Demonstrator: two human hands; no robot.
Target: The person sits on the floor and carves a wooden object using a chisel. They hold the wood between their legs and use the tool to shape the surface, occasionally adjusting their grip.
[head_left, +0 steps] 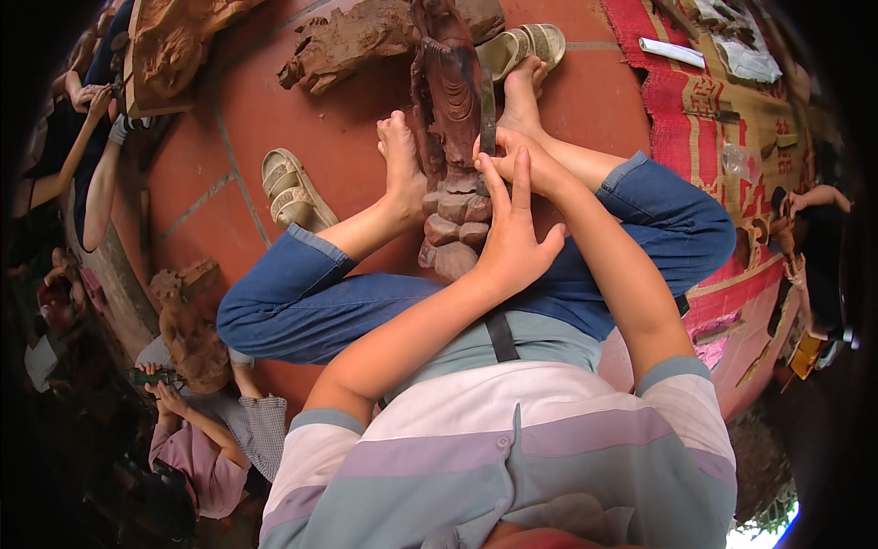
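A dark reddish-brown carved wooden statue (pixel 453 101) stands between my bare feet, with draped folds in its upper part and rounded, rock-like lumps at its base. Along its right side runs a long, flat, dark file-like strip (pixel 487 101). My right hand (pixel 519 163) is closed around the strip's lower part. Just below it, my left hand (pixel 517 240) has its fingers stretched forward and its thumb apart. The left fingertips reach the strip's lower end beside the statue; whether they press on it or on the wood, I cannot tell.
Sandals lie at the left (pixel 294 192) and beyond my right foot (pixel 523 48). A rough wood piece (pixel 352 46) lies behind the statue. On the right is a red-and-straw mat (pixel 677 110) with tools. People sit on both sides; one at lower left is beside a carved figure (pixel 187 334).
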